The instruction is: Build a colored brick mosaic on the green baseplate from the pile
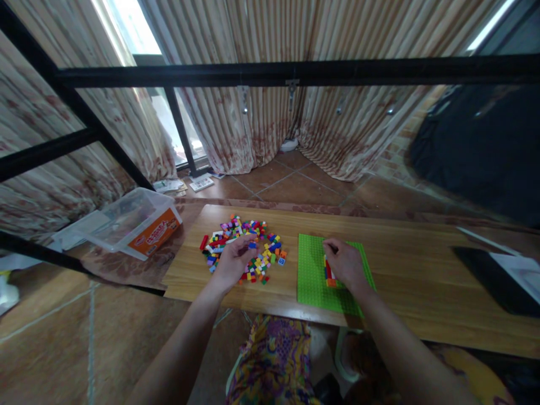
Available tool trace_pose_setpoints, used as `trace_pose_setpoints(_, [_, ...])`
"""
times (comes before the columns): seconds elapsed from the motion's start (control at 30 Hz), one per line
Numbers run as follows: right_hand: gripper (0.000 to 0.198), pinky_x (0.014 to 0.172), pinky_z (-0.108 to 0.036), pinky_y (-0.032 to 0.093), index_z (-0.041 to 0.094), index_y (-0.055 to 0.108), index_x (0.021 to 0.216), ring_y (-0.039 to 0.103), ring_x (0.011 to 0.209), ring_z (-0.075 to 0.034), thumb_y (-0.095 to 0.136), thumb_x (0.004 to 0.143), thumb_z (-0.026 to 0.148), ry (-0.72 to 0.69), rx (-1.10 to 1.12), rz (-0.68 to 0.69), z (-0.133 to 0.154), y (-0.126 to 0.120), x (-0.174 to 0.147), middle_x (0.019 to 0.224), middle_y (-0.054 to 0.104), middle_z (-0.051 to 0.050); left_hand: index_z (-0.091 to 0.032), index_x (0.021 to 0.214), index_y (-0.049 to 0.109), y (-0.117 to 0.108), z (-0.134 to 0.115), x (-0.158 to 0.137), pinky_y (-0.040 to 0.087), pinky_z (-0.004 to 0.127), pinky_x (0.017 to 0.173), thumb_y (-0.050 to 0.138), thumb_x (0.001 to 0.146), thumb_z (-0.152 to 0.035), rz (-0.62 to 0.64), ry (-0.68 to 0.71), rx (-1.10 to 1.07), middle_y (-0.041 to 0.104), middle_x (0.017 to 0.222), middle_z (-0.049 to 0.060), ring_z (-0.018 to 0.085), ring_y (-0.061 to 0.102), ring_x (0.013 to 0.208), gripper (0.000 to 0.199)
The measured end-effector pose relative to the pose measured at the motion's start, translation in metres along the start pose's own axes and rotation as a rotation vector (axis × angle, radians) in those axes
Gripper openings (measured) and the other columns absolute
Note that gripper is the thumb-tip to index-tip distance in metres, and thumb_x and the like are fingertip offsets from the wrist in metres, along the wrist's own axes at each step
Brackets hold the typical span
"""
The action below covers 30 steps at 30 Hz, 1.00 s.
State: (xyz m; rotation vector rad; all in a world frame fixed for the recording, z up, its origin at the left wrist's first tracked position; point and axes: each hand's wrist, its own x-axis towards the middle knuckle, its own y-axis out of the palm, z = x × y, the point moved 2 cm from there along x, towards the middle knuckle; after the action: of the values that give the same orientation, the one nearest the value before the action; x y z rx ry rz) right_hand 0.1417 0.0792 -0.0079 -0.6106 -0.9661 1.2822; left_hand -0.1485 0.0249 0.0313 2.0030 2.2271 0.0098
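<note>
My left hand [231,263] is over the right part of a loose pile of small toy bricks [219,243] in many colours. Thumb and forefinger are pinched around a blue brick [252,246]. On the green baseplate [310,281], my right hand [345,263] has its fingers curled at the upper end of a short row of joined bricks [329,275], red, white and orange. The hand covers part of this row, and whatever lies between its fingertips is hidden.
The wooden table [405,270] carries pile and baseplate. A clear plastic box [139,222] with an orange label stands beyond its left end. At the right lie a black flat item [485,281] and white paper [521,273]. A black metal bar [270,73] crosses in front of curtains.
</note>
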Motion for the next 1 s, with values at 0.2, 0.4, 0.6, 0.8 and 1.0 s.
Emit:
trace_pose_setpoints(0.2, [0.031, 0.075, -0.030, 0.046, 0.022, 0.070, 0.088, 0.065, 0.079, -0.019, 0.043, 0.087, 0.036, 0.007, 0.007, -0.002, -0.0027, 0.0014, 0.0002, 0.088, 0.074, -0.005, -0.016, 0.090, 0.070, -0.0004, -0.0012, -0.0005, 0.049, 0.031, 0.080, 0.081, 0.061, -0.039, 0.001, 0.029, 0.047, 0.071, 0.079, 0.002, 0.020, 0.065, 0.084, 0.038])
trace_pose_setpoints(0.4, [0.032, 0.076, -0.031, 0.046, 0.021, 0.070, 0.088, 0.066, 0.079, -0.019, 0.042, 0.088, 0.036, 0.020, 0.002, 0.011, -0.0016, 0.0008, 0.0001, 0.088, 0.074, -0.006, -0.016, 0.086, 0.068, -0.0006, 0.0019, -0.0012, 0.049, 0.029, 0.078, 0.074, 0.070, -0.043, -0.001, 0.010, 0.064, 0.070, 0.082, 0.002, 0.017, 0.063, 0.082, 0.032])
trace_pose_setpoints(0.6, [0.031, 0.075, -0.031, 0.046, 0.021, 0.071, 0.088, 0.066, 0.079, -0.019, 0.043, 0.088, 0.035, 0.017, 0.005, 0.002, -0.0005, 0.0005, 0.0000, 0.088, 0.074, -0.006, -0.016, 0.084, 0.065, 0.0021, 0.0029, -0.0028, 0.047, 0.024, 0.065, 0.069, 0.073, -0.048, 0.002, -0.048, 0.024, 0.067, 0.082, 0.002, 0.014, 0.061, 0.073, 0.033])
trace_pose_setpoints(0.8, [0.031, 0.076, -0.031, 0.046, 0.022, 0.071, 0.088, 0.065, 0.079, -0.019, 0.043, 0.088, 0.034, -0.003, 0.005, 0.005, -0.0017, 0.0009, 0.0003, 0.088, 0.074, -0.006, -0.016, 0.083, 0.062, 0.0032, -0.0003, -0.0017, 0.043, 0.022, 0.056, 0.069, 0.073, -0.047, -0.033, -0.056, -0.035, 0.062, 0.074, 0.000, 0.011, 0.057, 0.064, 0.033])
trace_pose_setpoints(1.0, [0.031, 0.074, -0.031, 0.046, 0.023, 0.071, 0.087, 0.066, 0.079, -0.019, 0.043, 0.087, 0.035, 0.016, 0.015, -0.001, -0.0005, 0.0005, 0.0001, 0.087, 0.074, -0.005, -0.018, 0.073, 0.057, 0.0055, -0.0005, 0.0015, 0.031, 0.020, 0.045, 0.061, 0.075, -0.042, -0.122, 0.005, 0.066, 0.046, 0.056, -0.006, 0.008, 0.040, 0.048, 0.024])
